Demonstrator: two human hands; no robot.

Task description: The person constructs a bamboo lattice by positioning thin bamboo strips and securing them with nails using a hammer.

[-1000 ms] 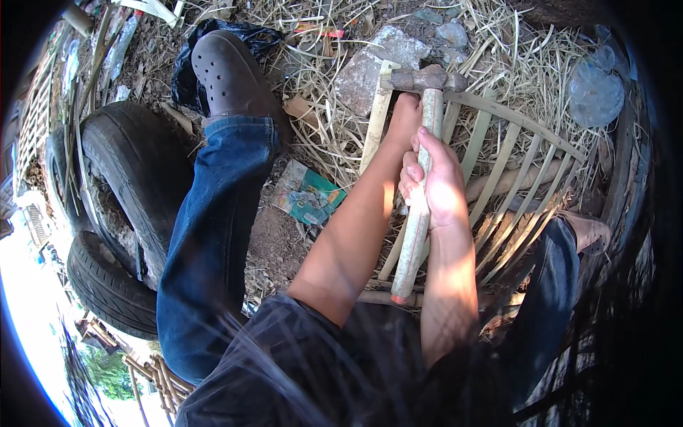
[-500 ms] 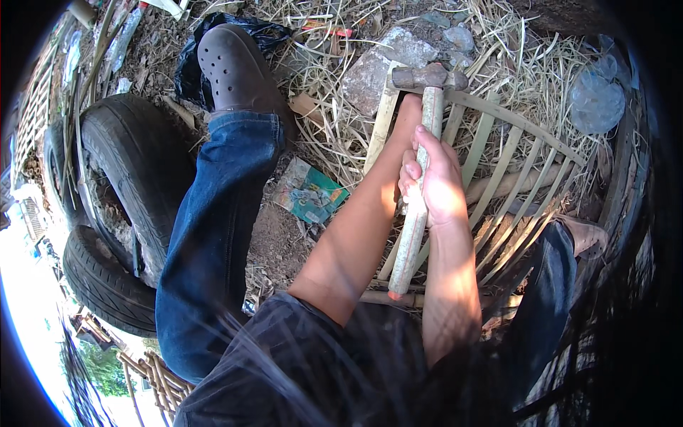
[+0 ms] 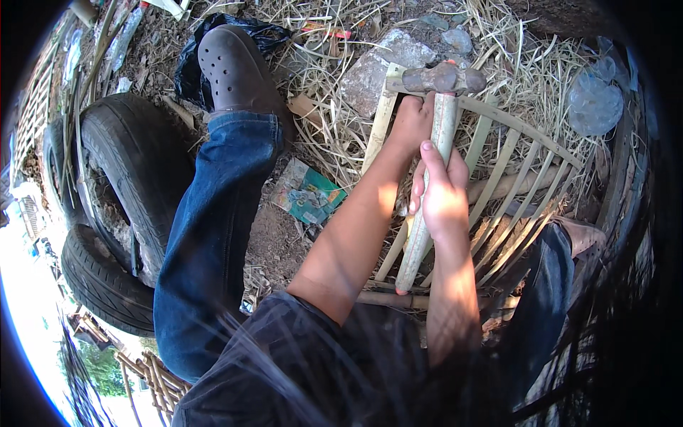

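My right hand (image 3: 448, 203) is wrapped round the pale handle of a hammer (image 3: 442, 128), its thumb lying along the shaft. The hammer's rusty metal head is at the far end, over the top corner of a slatted bamboo frame (image 3: 523, 126). Just left of the handle, my left hand (image 3: 411, 122) reaches to that same corner, under the hammer head. Its fingers are mostly hidden, so what they hold does not show. Several split bamboo slats fan out across the frame to the right of my right hand.
Behind the frame's corner lies a large stone (image 3: 391, 57) among dry straw. Old tyres (image 3: 139, 171) stand at the left, beside my leg and dark clog (image 3: 231, 67). A crumpled green packet (image 3: 313, 196) lies on the soil, and a clear plastic bag (image 3: 596, 103) at the far right.
The hammer head has shifted right and looks slightly larger, with the handle tilting along with it. More of my left hand now shows beside the handle. The bamboo frame stays nearly in place.
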